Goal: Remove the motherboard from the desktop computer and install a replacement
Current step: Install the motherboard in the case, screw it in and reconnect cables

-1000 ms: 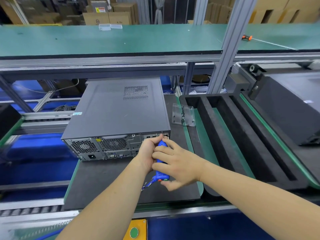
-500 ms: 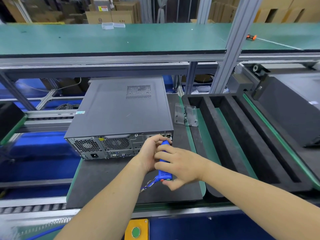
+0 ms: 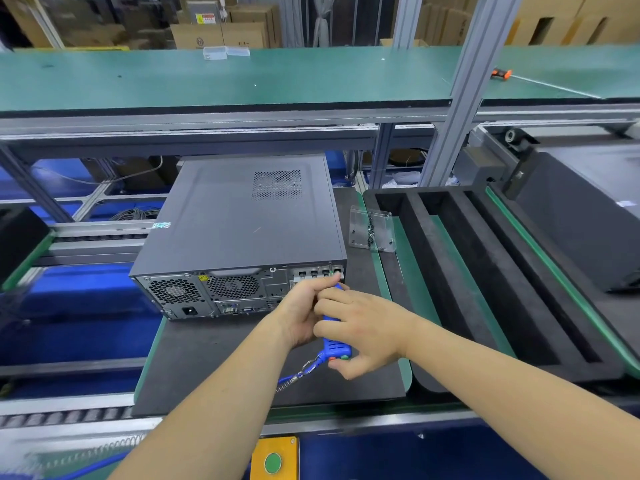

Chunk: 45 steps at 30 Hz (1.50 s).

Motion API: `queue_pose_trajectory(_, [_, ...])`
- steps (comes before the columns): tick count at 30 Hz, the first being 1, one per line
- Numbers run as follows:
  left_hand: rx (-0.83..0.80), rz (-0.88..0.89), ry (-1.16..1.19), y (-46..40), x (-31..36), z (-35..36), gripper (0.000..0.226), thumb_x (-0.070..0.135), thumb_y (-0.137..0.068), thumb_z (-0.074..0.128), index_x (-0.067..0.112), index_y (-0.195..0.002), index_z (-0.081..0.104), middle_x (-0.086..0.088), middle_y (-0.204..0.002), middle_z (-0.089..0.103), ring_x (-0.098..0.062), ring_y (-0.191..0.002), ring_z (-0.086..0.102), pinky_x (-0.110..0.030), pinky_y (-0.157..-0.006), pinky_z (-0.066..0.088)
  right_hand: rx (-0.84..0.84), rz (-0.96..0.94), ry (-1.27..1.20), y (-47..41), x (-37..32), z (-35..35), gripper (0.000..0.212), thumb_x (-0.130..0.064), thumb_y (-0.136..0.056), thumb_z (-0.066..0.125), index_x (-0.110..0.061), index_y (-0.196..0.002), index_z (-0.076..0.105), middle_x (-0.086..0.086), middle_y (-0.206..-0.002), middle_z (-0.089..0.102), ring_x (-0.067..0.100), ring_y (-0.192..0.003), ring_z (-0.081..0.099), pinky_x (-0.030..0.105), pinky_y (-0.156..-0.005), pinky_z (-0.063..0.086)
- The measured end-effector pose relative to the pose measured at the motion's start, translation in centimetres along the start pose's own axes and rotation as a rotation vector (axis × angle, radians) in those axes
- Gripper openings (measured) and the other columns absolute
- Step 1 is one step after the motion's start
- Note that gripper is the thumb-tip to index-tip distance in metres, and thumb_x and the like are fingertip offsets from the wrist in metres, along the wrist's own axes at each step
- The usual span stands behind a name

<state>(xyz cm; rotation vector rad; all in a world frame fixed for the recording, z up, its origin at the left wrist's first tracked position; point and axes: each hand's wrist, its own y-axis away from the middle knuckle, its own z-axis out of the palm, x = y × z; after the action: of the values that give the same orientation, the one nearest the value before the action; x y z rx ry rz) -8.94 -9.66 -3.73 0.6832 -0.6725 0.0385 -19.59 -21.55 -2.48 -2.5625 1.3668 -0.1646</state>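
The desktop computer (image 3: 242, 233) lies closed on the black mat (image 3: 214, 358), its rear panel toward the person. The right hand (image 3: 363, 334) grips the blue electric screwdriver (image 3: 334, 344), and the left hand (image 3: 304, 311) curls its fingers around the front end, at the panel's upper right corner. I judge that a cover screw is being loosened; next, the tip must sit straight in it.

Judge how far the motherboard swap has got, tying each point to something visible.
Done: nothing visible; the desktop computer lies on the black mat with its cover on. In hand: both the left hand and right hand hold a blue electric screwdriver, tip at the rear panel's top right corner. Left: opening the case, removing the board, fitting the replacement.
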Motion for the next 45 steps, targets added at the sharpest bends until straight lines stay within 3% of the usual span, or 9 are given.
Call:
queue_pose_trajectory(5, [0.038,-0.006,-0.015,-0.1,-0.2,0.5,0.037,0.033,-0.093,0.063,0.016,-0.061,0.060,0.003,-0.055,0.052,-0.015,-0.047,0.052,-0.025,-0.048,0.043,-0.008,0.008,0.029,0.2,0.1,0.3,0.037,-0.045,-0.075,0.060,-0.010,-0.087,0.059,0.006,-0.091,0.051,0.026,-0.095,0.043,0.032,-0.087,0.039])
queue_pose_trajectory(10, [0.059,0.000,0.020,-0.2,-0.3,0.5,0.031,0.034,-0.090,0.064,0.017,-0.065,0.058,0.005,-0.056,0.050,-0.015,-0.048,0.048,-0.025,-0.049,0.040,-0.028,-0.034,0.084,-0.1,-0.1,0.4,0.041,-0.048,-0.079,0.053,-0.009,-0.087,0.060,0.006,-0.087,0.055,0.027,-0.091,0.046,0.037,-0.085,0.043])
queue_pose_trajectory(18, [0.056,0.020,0.110,-0.4,-0.6,0.0,0.033,0.036,-0.094,0.060,0.013,-0.071,0.063,0.002,-0.062,0.054,-0.017,-0.051,0.054,-0.025,-0.051,0.046,-0.135,-0.030,0.028,0.7,0.4,0.0,0.051,-0.057,-0.089,0.049,-0.013,-0.113,0.059,0.005,-0.110,0.054,0.024,-0.109,0.044,0.034,-0.100,0.035])
queue_pose_trajectory(28, [0.040,0.030,0.110,-0.5,-0.9,-0.1,0.031,0.036,-0.092,0.062,0.014,-0.070,0.059,0.002,-0.062,0.049,-0.016,-0.051,0.050,-0.025,-0.051,0.046,-0.211,-0.036,0.061,0.8,0.0,-0.3,0.046,-0.052,-0.095,0.047,-0.015,-0.122,0.054,0.007,-0.114,0.050,0.025,-0.111,0.041,0.040,-0.100,0.037])
queue_pose_trajectory(36, [0.072,0.033,0.078,-0.6,-0.9,0.1,0.032,0.038,-0.092,0.061,0.017,-0.068,0.058,0.005,-0.062,0.046,-0.016,-0.053,0.048,-0.027,-0.054,0.039,-0.173,0.002,0.031,0.3,-0.1,-0.9,0.047,-0.055,-0.091,0.047,-0.013,-0.109,0.058,0.004,-0.103,0.053,0.023,-0.100,0.044,0.036,-0.097,0.037])
queue_pose_trajectory(45, [0.075,0.028,0.142,-0.6,-1.1,0.4,0.029,0.038,-0.091,0.061,0.018,-0.069,0.057,0.004,-0.060,0.049,-0.018,-0.052,0.052,-0.027,-0.054,0.042,-0.140,0.018,0.050,-0.2,-0.1,-0.6,0.036,-0.048,-0.079,0.054,-0.013,-0.086,0.053,0.001,-0.087,0.047,0.022,-0.091,0.043,0.035,-0.090,0.037])
